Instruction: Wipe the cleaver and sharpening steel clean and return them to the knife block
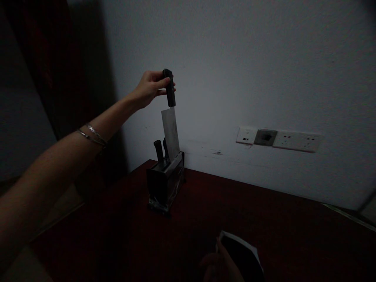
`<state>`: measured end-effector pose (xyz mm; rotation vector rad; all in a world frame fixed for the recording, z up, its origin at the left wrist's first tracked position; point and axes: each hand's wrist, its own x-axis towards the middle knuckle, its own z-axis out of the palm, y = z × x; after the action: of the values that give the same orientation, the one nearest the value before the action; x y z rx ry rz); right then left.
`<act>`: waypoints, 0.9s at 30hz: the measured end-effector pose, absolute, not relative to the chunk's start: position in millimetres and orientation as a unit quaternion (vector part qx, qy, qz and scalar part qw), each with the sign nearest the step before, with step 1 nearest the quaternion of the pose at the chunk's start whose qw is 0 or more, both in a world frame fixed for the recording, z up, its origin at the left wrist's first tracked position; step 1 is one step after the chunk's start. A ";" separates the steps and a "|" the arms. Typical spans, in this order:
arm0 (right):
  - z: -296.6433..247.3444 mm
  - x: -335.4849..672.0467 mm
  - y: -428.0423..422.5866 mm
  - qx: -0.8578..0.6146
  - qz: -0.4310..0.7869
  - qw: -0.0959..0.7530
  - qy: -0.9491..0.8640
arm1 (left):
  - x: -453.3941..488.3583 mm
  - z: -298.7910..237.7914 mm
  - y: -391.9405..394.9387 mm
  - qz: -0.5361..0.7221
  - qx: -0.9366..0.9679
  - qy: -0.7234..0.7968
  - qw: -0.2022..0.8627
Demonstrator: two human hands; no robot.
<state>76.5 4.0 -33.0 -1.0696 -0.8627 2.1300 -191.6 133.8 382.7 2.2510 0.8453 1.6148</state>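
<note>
Left hand (151,87) clamped on black-handled rectangular steel cleaver (170,131), blade down at top of black boxy knife block (158,186). Right hand (225,263), right of block, holds flat dark pale-edged object (243,254).

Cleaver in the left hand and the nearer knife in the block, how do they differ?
The cleaver is gripped by the left hand, while no hand touches the nearer knife. The cleaver's broad blade shows; the nearer knife shows only its handle above the knife block. Both have dark handles.
</note>
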 end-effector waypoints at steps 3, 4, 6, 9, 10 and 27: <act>-44.9 78.7 7.1 -0.412 0.794 0.297 -0.334 | -194.9 377.1 139.0 0.553 0.764 0.308 0.124; -46.9 80.4 7.8 -0.408 0.793 0.305 -0.335 | -195.9 375.5 140.5 0.552 0.762 0.314 0.124; -48.4 83.7 8.3 -0.404 0.793 0.305 -0.339 | -198.2 372.5 144.0 0.548 0.763 0.317 0.127; -45.5 87.9 7.0 -0.401 0.793 0.295 -0.351 | -202.0 368.2 149.4 0.542 0.766 0.319 0.132; -43.5 89.1 6.2 -0.397 0.792 0.297 -0.355 | -203.0 366.8 150.9 0.541 0.766 0.322 0.132; -56.3 87.6 9.4 -0.397 0.788 0.307 -0.357 | -214.4 355.0 168.8 0.531 0.765 0.332 0.152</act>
<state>87.6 9.4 -56.3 -1.0512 -0.9451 2.0837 -214.4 168.8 355.0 2.1949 0.9530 1.5235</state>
